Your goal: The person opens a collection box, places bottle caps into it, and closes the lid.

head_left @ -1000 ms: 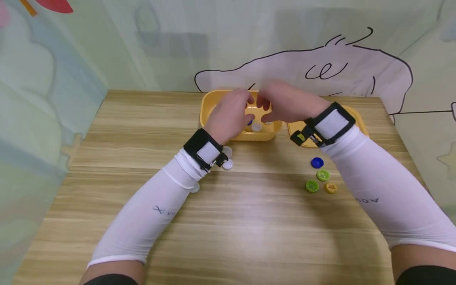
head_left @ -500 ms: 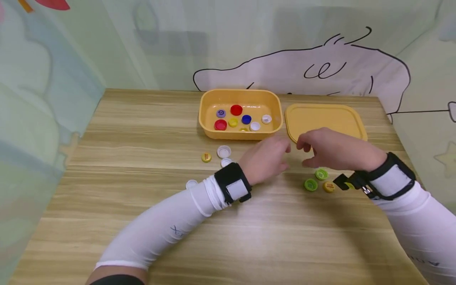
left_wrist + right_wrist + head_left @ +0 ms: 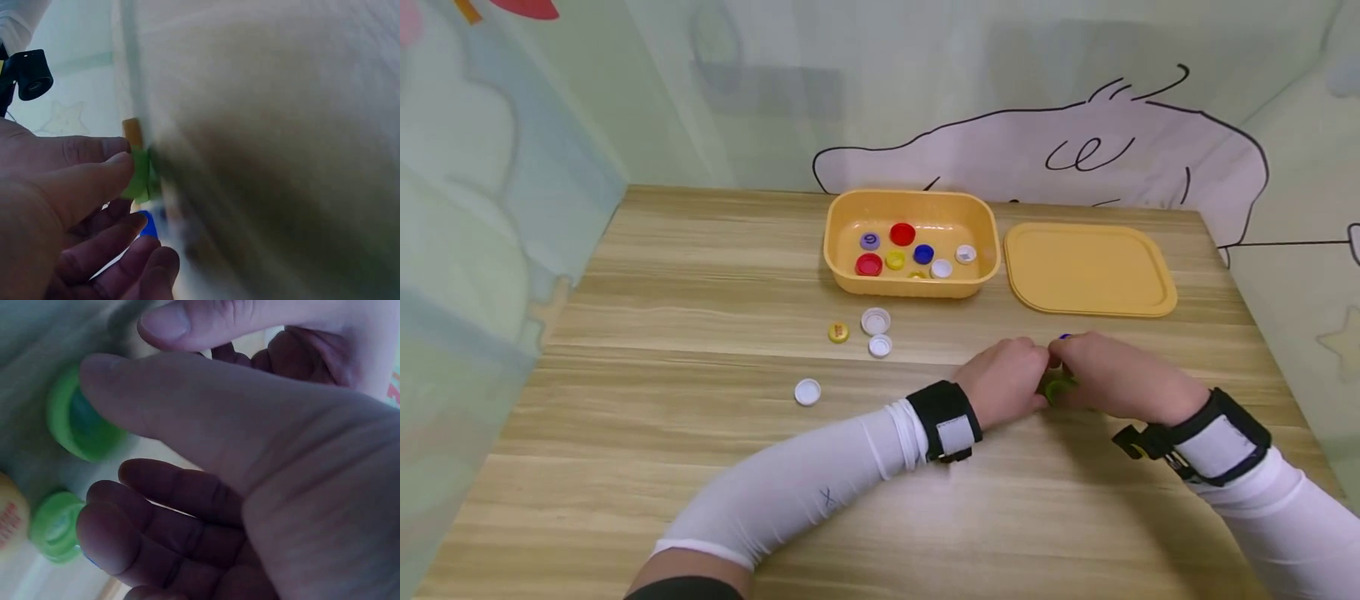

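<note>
My left hand (image 3: 1003, 383) and right hand (image 3: 1123, 375) come together low over the right part of the table, fingertips almost meeting around green bottle caps. In the right wrist view, my right thumb overlaps the edge of one green cap (image 3: 59, 428), and its fingers bend loosely beside a second green cap (image 3: 55, 530). A yellow cap (image 3: 9, 515) shows at that view's left edge. In the left wrist view, my left thumb tip is right at a green cap (image 3: 139, 178), above a blue cap (image 3: 149, 225). From the head, my right hand mostly hides these caps.
A yellow-orange box (image 3: 913, 287) with several coloured caps inside stands at the back, its flat lid (image 3: 1090, 271) lying to the right. Left of my hands lie a yellow cap (image 3: 838, 332) and white caps (image 3: 876, 321). A wall rises behind the table.
Both hands have moved from over the box toward me and to the right, down to the green caps. The box's contents came into view as the hands left it.
</note>
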Tool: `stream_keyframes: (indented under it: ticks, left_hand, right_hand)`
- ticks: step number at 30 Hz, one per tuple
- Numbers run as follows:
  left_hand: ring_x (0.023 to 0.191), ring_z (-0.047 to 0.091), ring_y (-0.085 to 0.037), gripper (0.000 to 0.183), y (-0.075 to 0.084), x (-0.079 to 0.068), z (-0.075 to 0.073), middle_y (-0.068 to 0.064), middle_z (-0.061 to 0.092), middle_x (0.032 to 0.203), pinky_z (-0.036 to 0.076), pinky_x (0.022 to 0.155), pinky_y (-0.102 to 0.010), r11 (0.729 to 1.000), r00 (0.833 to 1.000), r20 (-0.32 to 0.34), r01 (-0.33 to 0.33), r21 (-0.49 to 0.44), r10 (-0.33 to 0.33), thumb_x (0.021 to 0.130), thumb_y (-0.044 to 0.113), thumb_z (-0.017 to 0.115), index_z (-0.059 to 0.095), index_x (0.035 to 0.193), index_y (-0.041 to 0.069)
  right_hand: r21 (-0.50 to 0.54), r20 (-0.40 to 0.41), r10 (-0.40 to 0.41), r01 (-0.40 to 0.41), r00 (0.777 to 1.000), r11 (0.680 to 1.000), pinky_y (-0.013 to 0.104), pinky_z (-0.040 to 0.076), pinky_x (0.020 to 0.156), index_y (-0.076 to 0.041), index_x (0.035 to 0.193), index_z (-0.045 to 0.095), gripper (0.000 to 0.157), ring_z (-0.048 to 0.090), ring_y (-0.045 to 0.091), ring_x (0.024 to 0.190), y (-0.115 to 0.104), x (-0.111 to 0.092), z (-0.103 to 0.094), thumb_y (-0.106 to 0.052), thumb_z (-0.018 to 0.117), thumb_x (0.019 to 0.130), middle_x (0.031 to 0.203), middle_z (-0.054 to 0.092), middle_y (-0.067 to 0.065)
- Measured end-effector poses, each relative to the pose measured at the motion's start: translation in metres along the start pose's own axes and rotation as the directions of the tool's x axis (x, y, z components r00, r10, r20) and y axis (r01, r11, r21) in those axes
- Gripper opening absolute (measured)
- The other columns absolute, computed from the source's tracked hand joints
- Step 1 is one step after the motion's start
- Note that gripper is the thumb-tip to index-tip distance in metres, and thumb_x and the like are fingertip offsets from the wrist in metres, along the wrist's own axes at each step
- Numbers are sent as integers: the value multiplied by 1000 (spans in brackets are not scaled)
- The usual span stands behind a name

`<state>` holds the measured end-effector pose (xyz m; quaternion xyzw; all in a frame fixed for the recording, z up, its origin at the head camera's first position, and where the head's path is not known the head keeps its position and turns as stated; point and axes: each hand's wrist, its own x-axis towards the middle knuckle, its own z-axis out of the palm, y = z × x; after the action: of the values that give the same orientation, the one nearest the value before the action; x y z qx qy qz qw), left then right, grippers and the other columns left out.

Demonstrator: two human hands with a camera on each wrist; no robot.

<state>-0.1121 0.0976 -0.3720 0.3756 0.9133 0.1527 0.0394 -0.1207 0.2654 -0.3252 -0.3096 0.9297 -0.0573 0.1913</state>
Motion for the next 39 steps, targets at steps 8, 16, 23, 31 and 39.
stream_keyframes:
  ticks: [8, 16, 23, 31, 39]
  left_hand:
    - [83, 55, -5, 27, 7, 3, 7, 5, 58, 92, 47, 72, -18, 999, 999, 11, 38, -2, -38, 88, 33, 75, 67, 105, 14]
    - [84, 55, -5, 23, 8, 5, 10, 5, 58, 92, 47, 72, -18, 999, 998, 14, 54, 4, -54, 90, 29, 73, 69, 107, 15]
    - [86, 54, -4, 21, 1, 1, 3, 7, 58, 93, 45, 73, -17, 997, 998, -20, 59, -43, -60, 92, 27, 71, 68, 109, 15]
    - [87, 55, -2, 21, -14, 2, -35, 9, 61, 97, 44, 73, -14, 982, 989, -69, 123, -143, -134, 93, 27, 71, 66, 109, 15]
    - [94, 54, -8, 32, -38, 2, -85, 2, 62, 107, 43, 78, -15, 960, 964, -131, 202, -195, -229, 95, 27, 68, 64, 121, 9]
  right_hand:
    - [27, -1, 34, -34, 999, 999, 30, 43, 61, -11, 92, 63, 27, 48, 14, 68, 3, -3, 8, -15, 83, 76, 77, 53, -2]
    - [25, 7, 43, -43, 999, 999, 29, 40, 59, -9, 90, 62, 26, 46, 15, 67, 3, -2, 11, -15, 84, 76, 76, 50, -1]
    - [32, -48, 27, -26, 998, 999, 31, 46, 64, -10, 93, 64, 27, 51, 14, 71, -2, -2, 3, -14, 84, 76, 79, 58, -4]
    - [16, -159, 3, 0, 987, 1000, 32, 51, 67, -8, 101, 67, 34, 58, 14, 75, -11, 5, -32, -15, 87, 74, 84, 63, -3]
    - [-1, -264, 0, 0, 964, 1000, 31, 52, 64, -6, 108, 68, 36, 58, 15, 72, -27, 30, -73, -18, 84, 79, 85, 64, 0]
